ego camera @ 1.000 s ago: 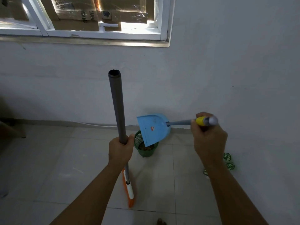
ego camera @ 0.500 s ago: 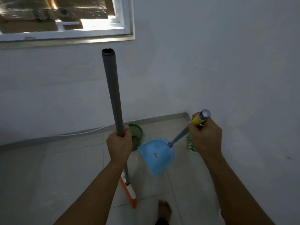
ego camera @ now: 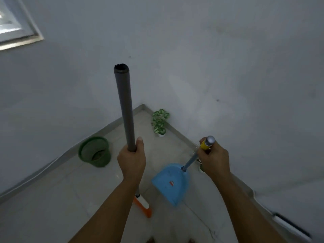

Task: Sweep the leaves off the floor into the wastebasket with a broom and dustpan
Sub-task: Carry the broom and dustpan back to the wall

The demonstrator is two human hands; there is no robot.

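Right now the grey walls [ego camera: 192,41] are taking up most of the view, meeting in a corner at about twelve o'clock from where the person is standing, with a window frame [ego camera: 19,30] showing at ten o'clock. Below them the pale tiled floor [ego camera: 61,199] is spreading out toward the person's feet.

Both bare forearms are reaching forward. The broom [ego camera: 124,109] is standing nearly upright, its long grey pole rising in front of the corner, and its orange and white head [ego camera: 142,204] is sitting on the floor just below the left wrist. The left hand [ego camera: 131,159] is wrapping its grip tight around the pole, thumb pointing up along it.

At two o'clock from that hand, the right hand [ego camera: 214,160] is closing its grip around the yellow and silver end of the dustpan's handle. The blue dustpan [ego camera: 172,183] is hanging tilted, its open edge pointing down toward the floor, between the two arms.

The green wastebasket [ego camera: 95,151] is sitting on the floor against the left wall at nine o'clock from the left hand, well apart from the dustpan, with something brownish lying inside. A cluster of green leaves [ego camera: 159,122] is lying by the right wall close to the corner, at twelve o'clock from the dustpan.
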